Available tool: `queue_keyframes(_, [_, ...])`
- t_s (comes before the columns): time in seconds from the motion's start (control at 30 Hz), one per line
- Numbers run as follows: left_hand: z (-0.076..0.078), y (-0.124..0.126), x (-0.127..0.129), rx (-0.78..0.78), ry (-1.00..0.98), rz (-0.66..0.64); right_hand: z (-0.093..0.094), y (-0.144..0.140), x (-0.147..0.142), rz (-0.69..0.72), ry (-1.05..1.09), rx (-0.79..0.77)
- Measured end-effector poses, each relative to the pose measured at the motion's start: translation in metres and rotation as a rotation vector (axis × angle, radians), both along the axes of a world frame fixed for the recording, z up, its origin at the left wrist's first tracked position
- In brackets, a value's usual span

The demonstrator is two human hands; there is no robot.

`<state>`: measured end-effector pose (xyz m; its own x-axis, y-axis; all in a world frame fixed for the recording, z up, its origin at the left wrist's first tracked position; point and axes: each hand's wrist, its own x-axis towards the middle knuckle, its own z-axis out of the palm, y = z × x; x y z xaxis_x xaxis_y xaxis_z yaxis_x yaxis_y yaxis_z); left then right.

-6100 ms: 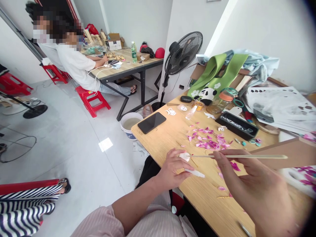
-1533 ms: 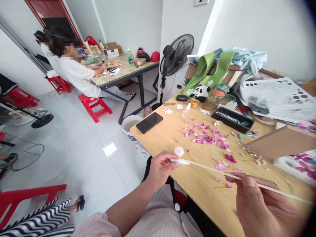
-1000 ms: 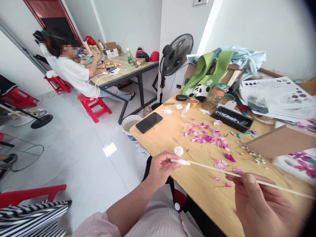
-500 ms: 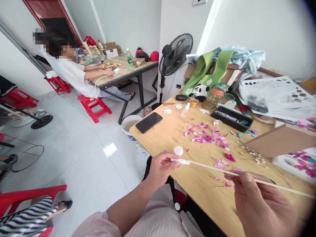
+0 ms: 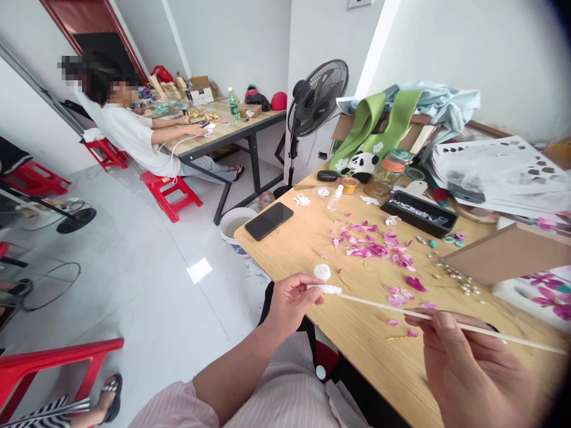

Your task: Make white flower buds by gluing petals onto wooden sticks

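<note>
My left hand (image 5: 292, 300) pinches a small white plastic tube (image 5: 331, 289) between thumb and fingers, above the front edge of the wooden table (image 5: 357, 318). My right hand (image 5: 468, 359) is closed around a long, thin, pale stick (image 5: 379, 305), which runs out past the right side of the view. The stick's left end meets the tube's tip; whether it goes inside I cannot tell. Just behind the tube stands a small round white container (image 5: 322, 272). Pink petals (image 5: 377, 246) lie scattered beyond my hands, with a few close to the stick.
A black phone (image 5: 269, 221) lies at the table's left corner. Farther back are a small clear bottle (image 5: 335, 198), a black tray (image 5: 419, 214) and a glass jar (image 5: 388, 172). Pearl beads (image 5: 464, 279) lie at right. A standing fan (image 5: 317, 101) and a seated person (image 5: 129, 131) are beyond.
The white tube and the stick's left end have shifted slightly, with both hands nearly in place. At lower left, another person's striped leg and sandalled foot have moved.
</note>
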<state>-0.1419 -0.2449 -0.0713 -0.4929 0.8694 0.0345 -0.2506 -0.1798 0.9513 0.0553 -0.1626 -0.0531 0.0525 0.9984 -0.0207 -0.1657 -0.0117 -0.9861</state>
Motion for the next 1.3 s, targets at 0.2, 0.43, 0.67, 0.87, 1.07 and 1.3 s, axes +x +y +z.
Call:
queue_keyframes(0.2, [-0.0021, 0.0015, 0.0005, -0.034, -0.072, -0.002, -0.0003, 0.0004, 0.0009, 0.019, 0.026, 0.02])
queue_keyframes(0.43, [-0.0061, 0.0023, 0.0027, -0.026, -0.173, -0.057, 0.0051, 0.0014, -0.0044, 0.023, 0.078, 0.004])
queue_keyframes(0.67, [-0.0042, 0.0023, 0.0032, -0.036, -0.241, -0.065, 0.0045, 0.0024, -0.0077, 0.034, 0.022, 0.019])
queue_keyframes(0.87, [-0.0054, 0.0027, 0.0026, -0.047, -0.272, -0.072, 0.0033, 0.0008, -0.0037, 0.037, 0.006, -0.021])
queue_keyframes(1.07, [-0.0038, 0.0026, 0.0023, -0.065, -0.273, -0.065, 0.0021, 0.0003, -0.0026, 0.019, -0.04, -0.015])
queue_keyframes(1.3, [-0.0031, 0.0017, 0.0011, -0.094, -0.305, -0.051, 0.0046, 0.0016, -0.0011, 0.02, -0.167, 0.042])
